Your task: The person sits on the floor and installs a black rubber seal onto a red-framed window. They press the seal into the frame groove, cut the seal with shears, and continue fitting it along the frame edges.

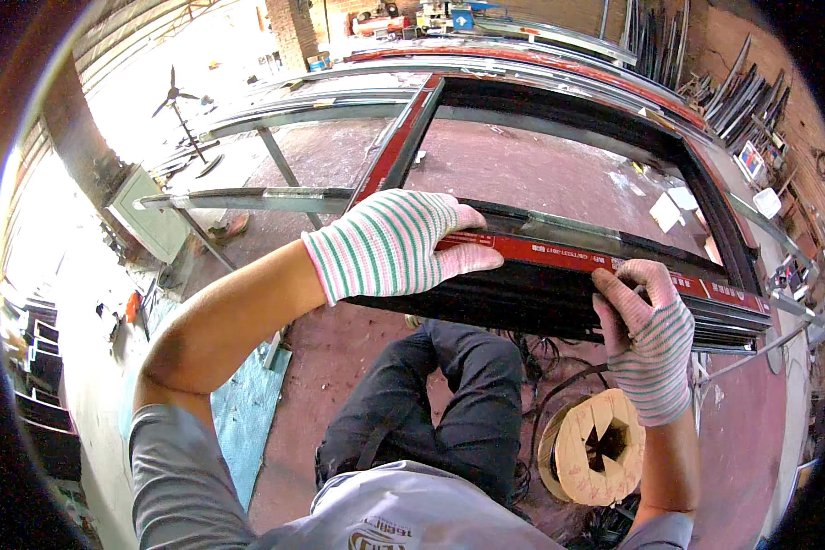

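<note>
A black metal window or door frame [559,291] with red protective tape along its faces lies in front of me, its near rail running across the view. My left hand [403,240], in a white glove with green and pink stripes, grips this rail near the left corner, thumb toward me. Farther right, my right hand [646,335] in a matching glove has its fingers bent and pinched together against the rail's face. What they pinch is too small to make out. A thin black strip [559,385] curves up from below toward that hand; its end is hidden.
Metal stands [289,197] support the frame. Below right lies a wooden reel [596,458] near black coils. A blue sheet [247,412] covers floor at left. Beyond are a standing fan [176,96], long profiles [522,60] and leaning bars [738,92].
</note>
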The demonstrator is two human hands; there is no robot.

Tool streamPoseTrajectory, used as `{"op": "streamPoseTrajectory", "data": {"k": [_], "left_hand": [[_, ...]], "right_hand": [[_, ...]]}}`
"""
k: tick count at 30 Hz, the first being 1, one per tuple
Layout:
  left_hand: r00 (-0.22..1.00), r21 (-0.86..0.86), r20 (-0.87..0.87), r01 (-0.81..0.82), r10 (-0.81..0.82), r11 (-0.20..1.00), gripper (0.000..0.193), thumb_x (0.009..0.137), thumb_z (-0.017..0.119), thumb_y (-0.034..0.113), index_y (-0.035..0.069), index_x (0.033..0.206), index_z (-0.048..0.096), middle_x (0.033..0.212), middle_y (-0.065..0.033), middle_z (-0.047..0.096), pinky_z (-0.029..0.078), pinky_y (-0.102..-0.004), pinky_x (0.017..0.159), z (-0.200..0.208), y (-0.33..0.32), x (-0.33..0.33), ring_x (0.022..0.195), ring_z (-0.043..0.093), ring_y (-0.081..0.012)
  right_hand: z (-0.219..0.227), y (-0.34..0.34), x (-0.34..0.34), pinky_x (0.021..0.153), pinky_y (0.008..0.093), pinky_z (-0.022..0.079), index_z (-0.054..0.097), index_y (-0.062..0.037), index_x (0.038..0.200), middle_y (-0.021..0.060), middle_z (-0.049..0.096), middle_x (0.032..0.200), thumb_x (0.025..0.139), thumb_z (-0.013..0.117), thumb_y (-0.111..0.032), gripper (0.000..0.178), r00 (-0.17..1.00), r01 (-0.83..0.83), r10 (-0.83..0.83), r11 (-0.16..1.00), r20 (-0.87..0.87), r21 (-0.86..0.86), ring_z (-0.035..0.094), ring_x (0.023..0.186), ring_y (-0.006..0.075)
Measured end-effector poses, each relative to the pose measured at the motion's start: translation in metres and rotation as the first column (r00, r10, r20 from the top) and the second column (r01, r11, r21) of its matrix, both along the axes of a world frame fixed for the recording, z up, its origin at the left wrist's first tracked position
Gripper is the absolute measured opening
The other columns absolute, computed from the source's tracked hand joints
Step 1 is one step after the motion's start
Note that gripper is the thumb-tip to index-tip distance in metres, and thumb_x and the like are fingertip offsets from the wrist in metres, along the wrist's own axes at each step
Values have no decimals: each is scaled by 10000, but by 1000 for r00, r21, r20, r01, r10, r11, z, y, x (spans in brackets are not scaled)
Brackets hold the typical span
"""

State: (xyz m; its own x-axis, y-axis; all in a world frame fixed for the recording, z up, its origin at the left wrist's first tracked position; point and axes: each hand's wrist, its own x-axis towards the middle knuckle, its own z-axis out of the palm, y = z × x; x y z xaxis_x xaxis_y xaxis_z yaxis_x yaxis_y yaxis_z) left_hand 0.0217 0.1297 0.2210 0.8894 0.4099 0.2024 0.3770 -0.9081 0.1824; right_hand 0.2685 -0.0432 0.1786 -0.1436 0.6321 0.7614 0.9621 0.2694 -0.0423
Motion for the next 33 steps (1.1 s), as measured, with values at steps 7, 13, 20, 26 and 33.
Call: {"op": "streamPoseTrajectory", "data": {"k": [7,13,20,26,33], "left_hand": [[996,204,-69,-36,51,978,468,917,628,489,23,965,640,842,-186,666,543,-458,731,-6,1,7,815,670,-400],[997,144,-52,-44,52,989,454,929,622,473,24,995,644,877,-193,675,546,-448,761,-3,-2,4,844,671,-401],[996,22,-84,-1,3,1000,453,936,642,426,8,1113,632,992,-208,674,527,-437,854,3,6,-13,946,662,-396],[1000,26,-18,-14,15,1000,456,930,652,439,8,1080,643,931,-212,665,535,-435,803,-1,7,-11,901,666,-398],[996,75,-85,23,-17,997,438,899,691,400,15,1106,674,959,-197,655,502,-443,867,9,16,-26,968,632,-384]], "right_hand": [[-1,2,1,642,365,528,711,-114,1083,86,608,950,769,776,-39,329,999,15,-16,1000,38,22,636,780,272],[1,2,1,639,360,527,712,-111,1066,85,607,935,759,777,-27,324,1000,-8,8,1000,-9,6,633,770,269],[2,4,4,651,344,527,706,-105,1054,92,615,935,767,769,-11,308,995,-75,77,997,-65,30,638,766,262],[4,4,2,662,333,527,704,-92,1049,98,616,924,766,760,16,308,992,-85,87,996,-91,24,636,757,253],[5,3,0,661,331,527,699,-86,1056,102,617,933,768,752,42,319,986,-109,111,994,-123,25,641,769,253]]}}
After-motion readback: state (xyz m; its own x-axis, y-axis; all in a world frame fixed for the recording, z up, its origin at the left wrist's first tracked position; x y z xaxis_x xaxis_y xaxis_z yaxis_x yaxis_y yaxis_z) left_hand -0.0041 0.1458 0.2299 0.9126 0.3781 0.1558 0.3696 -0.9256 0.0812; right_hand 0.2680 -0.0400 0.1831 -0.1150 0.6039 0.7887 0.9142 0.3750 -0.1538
